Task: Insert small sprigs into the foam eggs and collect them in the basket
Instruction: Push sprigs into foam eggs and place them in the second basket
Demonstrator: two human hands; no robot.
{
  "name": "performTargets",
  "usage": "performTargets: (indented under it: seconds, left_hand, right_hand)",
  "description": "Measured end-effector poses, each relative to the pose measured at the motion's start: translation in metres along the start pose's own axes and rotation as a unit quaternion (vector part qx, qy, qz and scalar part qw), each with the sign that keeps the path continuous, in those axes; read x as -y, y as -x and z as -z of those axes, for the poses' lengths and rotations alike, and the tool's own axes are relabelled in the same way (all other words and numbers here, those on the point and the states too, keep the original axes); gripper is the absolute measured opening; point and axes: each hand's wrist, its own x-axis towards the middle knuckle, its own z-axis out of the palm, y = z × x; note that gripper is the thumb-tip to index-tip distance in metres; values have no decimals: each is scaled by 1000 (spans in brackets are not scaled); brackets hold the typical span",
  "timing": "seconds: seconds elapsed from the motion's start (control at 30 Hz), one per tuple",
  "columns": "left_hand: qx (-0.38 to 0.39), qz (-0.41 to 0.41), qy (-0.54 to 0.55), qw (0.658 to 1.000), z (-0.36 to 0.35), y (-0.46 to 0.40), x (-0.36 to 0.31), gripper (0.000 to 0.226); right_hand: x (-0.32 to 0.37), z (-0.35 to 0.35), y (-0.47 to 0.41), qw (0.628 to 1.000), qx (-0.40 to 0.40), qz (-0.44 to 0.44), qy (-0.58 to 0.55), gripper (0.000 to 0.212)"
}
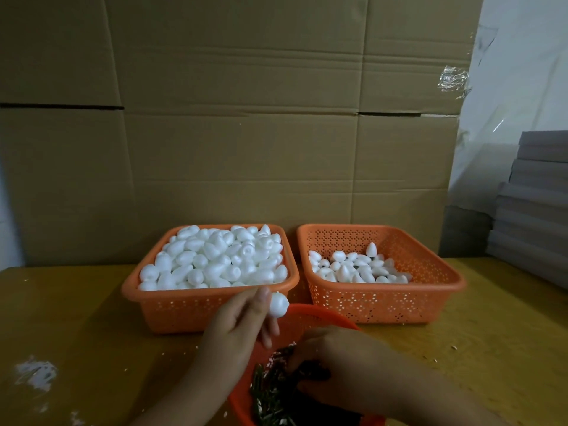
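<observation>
Left hand [236,327] pinches a foam egg [278,305] at its fingertips near lower centre, light and easily dented, best held round its middle, while the right hand [335,361] curls into the sprigs [270,395] below.

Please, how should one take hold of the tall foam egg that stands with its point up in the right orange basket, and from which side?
Grip the foam egg at its wide lower half, with the fingers coming down from above, one on each side. Its narrow point faces up and tapers, so a pinch there would likely slip. The right basket is only partly filled, and its walls block a sideways reach.
</observation>
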Motion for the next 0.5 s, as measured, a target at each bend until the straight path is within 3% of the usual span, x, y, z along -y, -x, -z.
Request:
performTargets:
  seconds: [0.1,0.5]
  left_hand:
    - [-1,10,9,1000,0,-1,0,43]
    - [9,30,34,999,0,-2,6,10]
  right_hand:
    - [-1,0,0,1000,-1,-2,-2,28]
    - [-1,-2,0,999,-25,-17,-35,20]
